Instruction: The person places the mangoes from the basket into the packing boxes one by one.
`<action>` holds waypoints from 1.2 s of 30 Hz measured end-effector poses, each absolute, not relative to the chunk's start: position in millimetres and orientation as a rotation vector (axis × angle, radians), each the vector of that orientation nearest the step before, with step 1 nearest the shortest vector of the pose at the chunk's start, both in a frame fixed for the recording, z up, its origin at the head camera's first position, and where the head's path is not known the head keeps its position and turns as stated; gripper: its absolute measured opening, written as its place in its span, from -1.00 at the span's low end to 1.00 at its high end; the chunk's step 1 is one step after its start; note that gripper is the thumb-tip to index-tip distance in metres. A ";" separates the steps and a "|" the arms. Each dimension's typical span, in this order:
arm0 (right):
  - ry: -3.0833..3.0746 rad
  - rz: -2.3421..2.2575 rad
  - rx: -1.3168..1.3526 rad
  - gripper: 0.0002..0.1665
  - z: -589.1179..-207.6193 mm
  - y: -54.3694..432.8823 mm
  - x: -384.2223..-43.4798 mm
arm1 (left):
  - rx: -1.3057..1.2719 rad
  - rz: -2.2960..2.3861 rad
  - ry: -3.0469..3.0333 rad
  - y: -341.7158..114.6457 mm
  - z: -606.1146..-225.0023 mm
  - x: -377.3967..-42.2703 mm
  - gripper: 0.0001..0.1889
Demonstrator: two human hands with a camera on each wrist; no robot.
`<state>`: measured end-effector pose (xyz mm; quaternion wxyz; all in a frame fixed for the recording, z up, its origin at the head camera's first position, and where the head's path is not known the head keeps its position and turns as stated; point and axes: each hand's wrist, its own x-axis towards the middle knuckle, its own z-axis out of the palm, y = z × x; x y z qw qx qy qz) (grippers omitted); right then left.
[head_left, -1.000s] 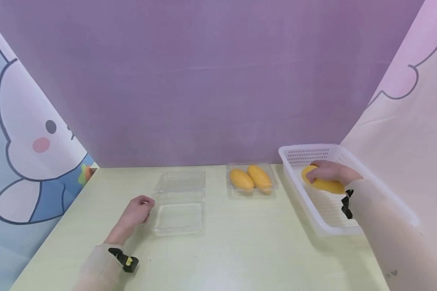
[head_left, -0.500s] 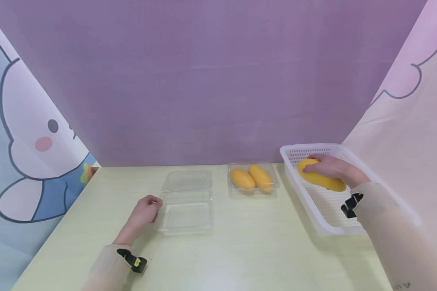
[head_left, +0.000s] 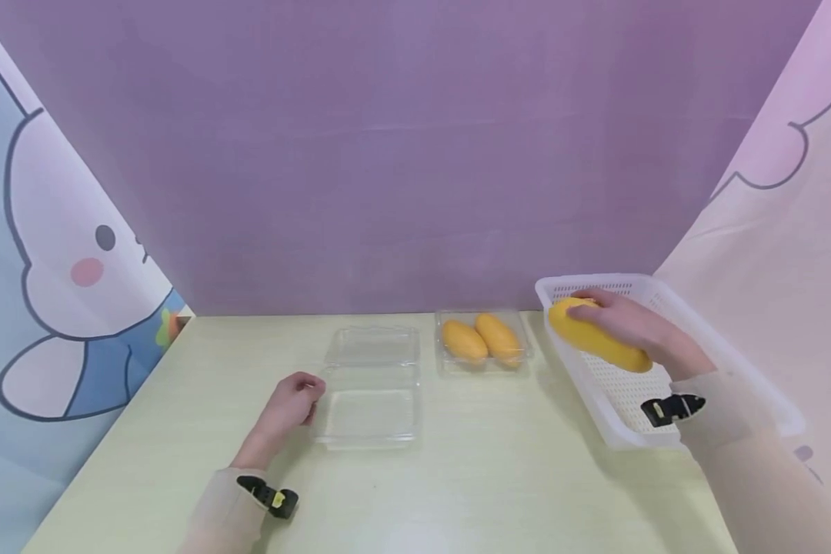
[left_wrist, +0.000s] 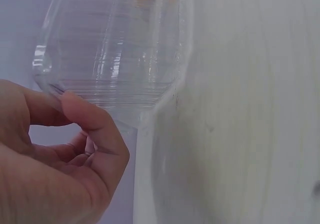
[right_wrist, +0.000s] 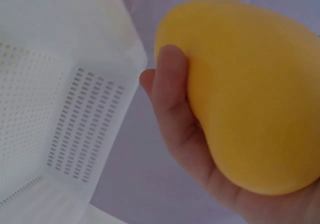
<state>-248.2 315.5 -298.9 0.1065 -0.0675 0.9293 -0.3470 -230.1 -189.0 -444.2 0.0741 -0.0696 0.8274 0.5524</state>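
My left hand (head_left: 292, 404) pinches the left edge of a clear plastic clamshell box (head_left: 368, 440) between thumb and forefinger. The box lies on the table with its lid folded back, away from me; the left wrist view shows the pinched rim (left_wrist: 45, 69) closely. My right hand (head_left: 626, 319) grips a yellow mango (head_left: 589, 338), held above the near-left part of a white perforated basket (head_left: 612, 427). In the right wrist view the mango (right_wrist: 245, 94) fills much of the picture, fingers curled round its side.
A second clear plastic box (head_left: 481, 369) with two mangoes (head_left: 465, 342) stands at the back of the table, between the clamshell box and the basket. A purple backdrop (head_left: 415, 154) rises behind the table (head_left: 471, 477). Printed cloth walls flank both sides.
My right hand has lifted the mango and brought it leftward, toward the basket's left rim. The left hand has slid the clamshell box to the right along the table.
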 end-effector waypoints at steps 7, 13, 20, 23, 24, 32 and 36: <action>2.783 -1.008 -0.226 -0.33 -291.1 293.1 -233.1 | -0.192 1.712 2.451 -182.8 -447.4 -230.8 -0.76; 2.813 -1.035 -0.286 -0.35 -289.8 271.5 -223.6 | -0.200 1.742 2.437 -178.5 -449.7 -231.4 -0.79; 2.806 -1.160 -0.402 -0.41 -297.0 251.4 -217.2 | -0.192 1.744 2.449 -174.2 -448.6 -226.9 -0.80; 2.813 -1.178 -0.461 -0.40 -302.4 244.5 -214.2 | -0.196 1.746 2.454 -172.9 -448.6 -225.3 -0.79; 2.814 -1.185 -0.473 -0.40 -304.5 242.0 -213.4 | -0.198 1.747 2.452 -172.4 -448.6 -224.8 -0.79; 2.817 -1.253 -0.515 -0.41 -320.6 215.9 -208.1 | -0.216 1.738 2.444 -170.1 -450.7 -223.4 -0.79; 2.821 -1.275 -0.539 -0.38 -325.7 202.9 -206.4 | -0.209 1.734 2.444 -169.3 -450.9 -222.9 -0.79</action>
